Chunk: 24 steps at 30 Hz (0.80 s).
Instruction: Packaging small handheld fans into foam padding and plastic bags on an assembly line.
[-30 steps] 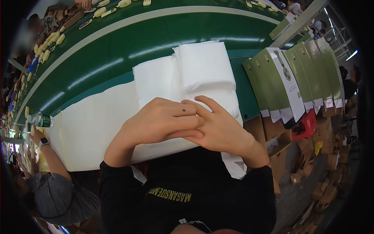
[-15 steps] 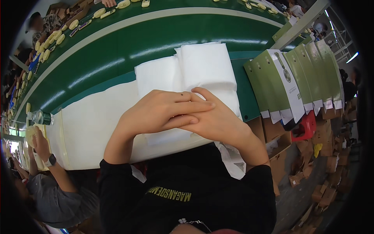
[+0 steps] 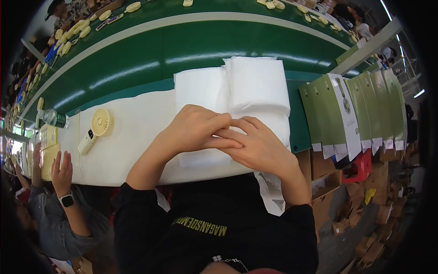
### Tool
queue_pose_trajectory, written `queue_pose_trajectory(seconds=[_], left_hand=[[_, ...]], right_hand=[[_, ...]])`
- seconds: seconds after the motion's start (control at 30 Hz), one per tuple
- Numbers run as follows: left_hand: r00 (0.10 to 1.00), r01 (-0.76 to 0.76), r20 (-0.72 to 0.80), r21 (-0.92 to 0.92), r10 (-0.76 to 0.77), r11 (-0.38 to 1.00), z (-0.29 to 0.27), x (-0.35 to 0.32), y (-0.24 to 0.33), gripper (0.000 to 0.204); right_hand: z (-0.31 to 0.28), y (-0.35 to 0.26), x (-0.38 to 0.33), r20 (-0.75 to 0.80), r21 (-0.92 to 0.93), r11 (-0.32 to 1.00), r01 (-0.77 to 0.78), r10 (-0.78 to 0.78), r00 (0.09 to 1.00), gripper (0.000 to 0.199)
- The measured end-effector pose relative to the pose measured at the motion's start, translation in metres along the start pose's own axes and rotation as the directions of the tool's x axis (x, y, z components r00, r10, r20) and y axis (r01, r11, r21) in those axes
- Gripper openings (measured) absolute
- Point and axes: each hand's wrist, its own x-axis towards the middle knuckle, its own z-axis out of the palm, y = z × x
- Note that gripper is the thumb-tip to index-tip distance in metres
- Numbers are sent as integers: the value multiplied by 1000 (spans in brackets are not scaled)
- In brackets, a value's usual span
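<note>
My left hand and my right hand meet above the near edge of the white work surface. The left fingers are bent over the fingertips of the right hand, whose fingers are apart and slightly curved. No object shows in either hand. Just beyond them lie two stacks of white wrapping sheets or bags, side by side. Off to the left, a cream handheld fan with a round head and a small dark display rests on the white surface.
A co-worker's hands are raised at the left edge, near cream boxes and a clear bottle. Green cartons stand in a row at right, above a red stool. A green conveyor curves behind, with fans along its far side.
The cream fan now lies on the white surface; before, the co-worker held something pale. That person's hands have drawn back. My hands have slid apart slightly, from overlapping palms to touching fingers.
</note>
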Motion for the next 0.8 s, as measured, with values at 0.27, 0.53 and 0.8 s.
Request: queue_pose_trajectory(seconds=[0.27, 0.53, 0.8], left_hand=[[672, 636, -667, 296, -323, 713, -39, -180, -48, 13], [413, 888, -583, 428, -700, 167, -119, -288, -54, 43], [408, 363, -415, -743, -813, 562, 25, -140, 2, 34]], right_hand=[[12, 22, -54, -332, 175, 974, -142, 194, 923, 30], [45, 5, -62, -386, 492, 859, -142, 362, 849, 31], [84, -46, 4, -320, 728, 676, -111, 479, 817, 47]])
